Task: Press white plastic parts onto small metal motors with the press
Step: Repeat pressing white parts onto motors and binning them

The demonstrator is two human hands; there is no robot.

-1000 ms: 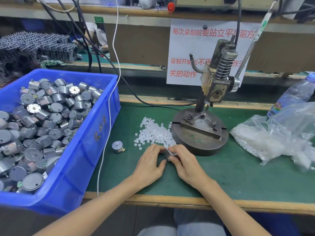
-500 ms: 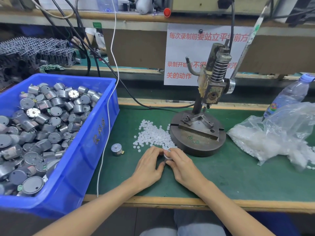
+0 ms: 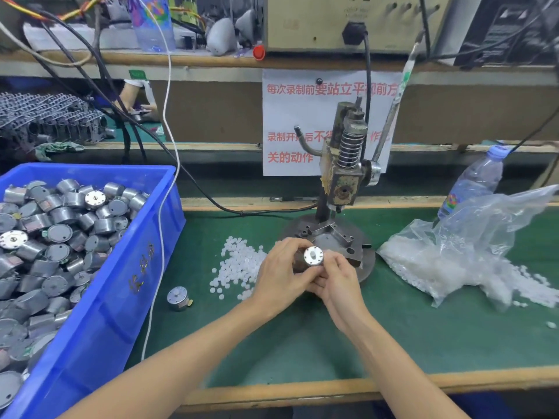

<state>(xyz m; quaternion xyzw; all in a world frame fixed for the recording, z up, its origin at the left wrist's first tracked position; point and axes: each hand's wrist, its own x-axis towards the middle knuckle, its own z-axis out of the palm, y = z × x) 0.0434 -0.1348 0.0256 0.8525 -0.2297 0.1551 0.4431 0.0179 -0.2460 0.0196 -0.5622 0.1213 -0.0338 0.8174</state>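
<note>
Both my hands hold one small metal motor [image 3: 311, 257] just above the mat, in front of the press base [image 3: 364, 249]. My left hand [image 3: 282, 275] grips its body from the left. My right hand [image 3: 338, 279] pinches it from the right and below. A white plastic part sits on the motor's shiny face, which points up towards me. The hand press [image 3: 344, 173] stands right behind, its lever [image 3: 393, 107] raised. A pile of white plastic parts [image 3: 239, 267] lies left of my hands. Another motor [image 3: 178, 298] stands alone on the mat.
A blue bin [image 3: 121, 282] full of motors fills the left side. A clear bag of white parts [image 3: 459, 261] and a water bottle [image 3: 475, 179] lie at the right. A white cable [image 3: 165, 207] hangs over the bin's rim. The bench's wooden front edge [image 3: 332, 388] is near me.
My hands have lifted the motor off the mat and turned its face up, a little towards the press base. The camera has moved closer.
</note>
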